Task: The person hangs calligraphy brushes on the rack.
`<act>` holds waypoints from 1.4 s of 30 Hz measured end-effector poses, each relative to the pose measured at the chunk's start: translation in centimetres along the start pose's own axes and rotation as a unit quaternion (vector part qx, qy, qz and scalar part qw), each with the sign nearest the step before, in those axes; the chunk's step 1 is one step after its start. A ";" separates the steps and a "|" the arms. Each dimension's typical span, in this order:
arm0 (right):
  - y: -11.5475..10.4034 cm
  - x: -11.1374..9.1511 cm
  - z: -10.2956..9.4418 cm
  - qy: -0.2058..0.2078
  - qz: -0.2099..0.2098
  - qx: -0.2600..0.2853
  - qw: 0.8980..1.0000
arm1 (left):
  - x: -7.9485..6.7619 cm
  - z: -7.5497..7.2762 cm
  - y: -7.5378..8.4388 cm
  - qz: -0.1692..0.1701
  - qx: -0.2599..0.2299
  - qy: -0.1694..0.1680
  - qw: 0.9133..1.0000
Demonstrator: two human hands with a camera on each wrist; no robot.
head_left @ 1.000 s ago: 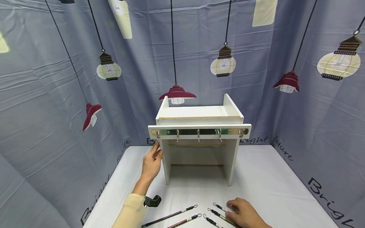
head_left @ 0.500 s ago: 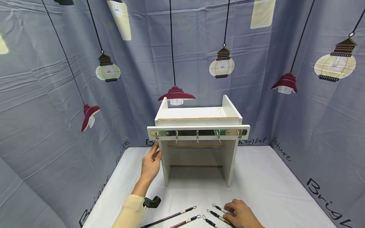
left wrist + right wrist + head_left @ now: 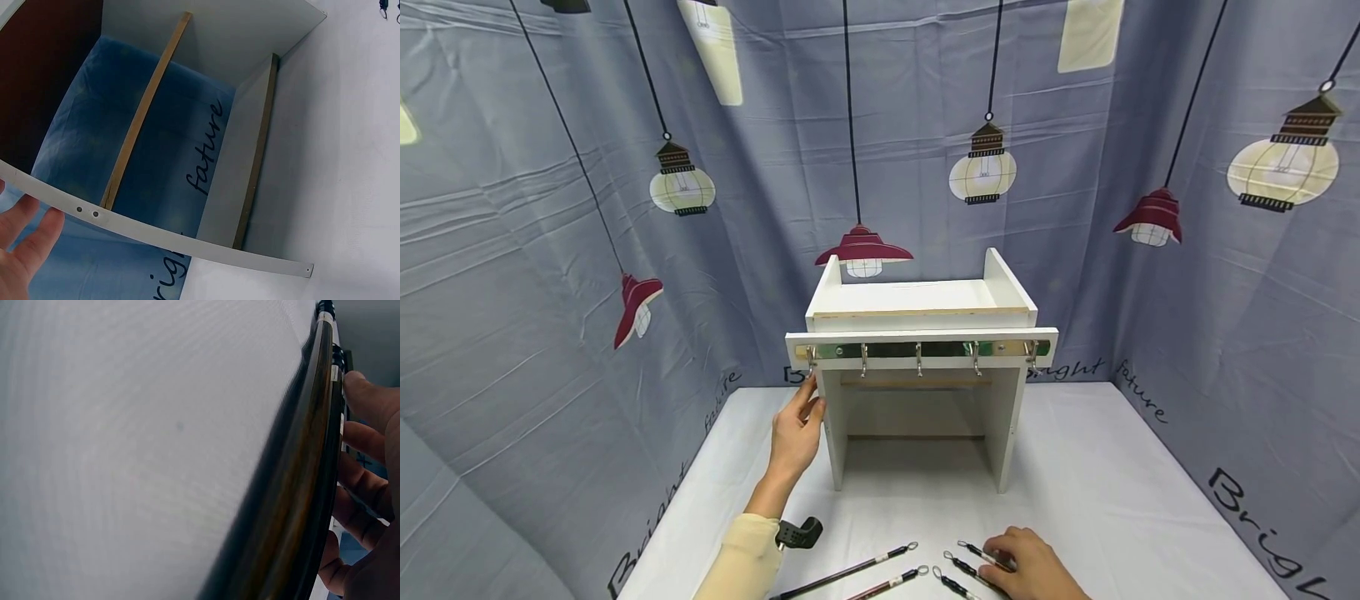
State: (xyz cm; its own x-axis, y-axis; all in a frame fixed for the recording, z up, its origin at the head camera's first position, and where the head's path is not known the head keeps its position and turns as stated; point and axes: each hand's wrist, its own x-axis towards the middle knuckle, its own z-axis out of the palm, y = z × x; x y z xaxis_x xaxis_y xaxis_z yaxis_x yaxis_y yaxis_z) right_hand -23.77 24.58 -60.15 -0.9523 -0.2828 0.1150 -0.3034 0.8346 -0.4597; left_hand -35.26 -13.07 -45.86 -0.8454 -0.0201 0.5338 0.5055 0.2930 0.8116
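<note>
A white shelf unit (image 3: 826, 417) with a hook rail (image 3: 891, 350) across its front stands at the centre. My left hand (image 3: 796, 429) rests against its left side panel (image 3: 169, 237), fingertips just under the rail's leftmost hook. In the left wrist view, two fingers (image 3: 40, 240) touch that panel's edge. My right hand (image 3: 1033, 562) is low over the rightmost calligraphy brush (image 3: 973, 549), with curved thumb and index on either side and a visible gap. The thumb lies by a second brush (image 3: 961, 565). In the right wrist view, the fingers (image 3: 365, 440) line up beside the dark handles (image 3: 312, 450).
More brushes with end loops lie near the front: a short one (image 3: 953, 585), a red-brown one (image 3: 887, 583) and a long black one (image 3: 850, 572). Their lower ends are out of frame. A white cloth covers the table (image 3: 1090, 467). Lamp-patterned curtains (image 3: 760, 192) surround it.
My right hand has shifted slightly left over the rightmost brush. The left hand stays at the shelf's side panel. The head view has tilted a little.
</note>
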 end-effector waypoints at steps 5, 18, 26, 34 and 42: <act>-0.1 0.0 -0.2 -0.001 -0.021 0.009 1.000 | -0.5 -0.2 2.4 -0.003 0.010 0.000 1.000; -0.1 0.3 -0.5 0.033 -0.068 -0.003 0.997 | -0.2 -0.3 3.0 -0.010 -0.004 0.000 1.000; -0.4 0.5 -0.1 0.064 -0.081 -0.022 0.994 | 0.8 0.2 0.0 -0.012 0.009 0.006 1.000; -0.6 0.5 0.1 0.067 -0.072 -0.022 0.995 | 0.7 -0.1 -0.6 -0.001 0.014 0.004 1.000; -1.0 0.7 -0.3 0.060 -0.038 -0.010 0.997 | 0.7 0.0 -0.7 0.003 0.027 0.007 1.000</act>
State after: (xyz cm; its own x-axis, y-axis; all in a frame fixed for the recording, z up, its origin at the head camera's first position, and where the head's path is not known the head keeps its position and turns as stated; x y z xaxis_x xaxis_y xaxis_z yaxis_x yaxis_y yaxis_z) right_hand -24.15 23.69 -59.31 -0.9235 -0.2875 0.2539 -0.3739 0.8229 -0.4279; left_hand -36.16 -13.27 -46.07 -0.8398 -0.0317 0.5420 0.4998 0.3446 0.7946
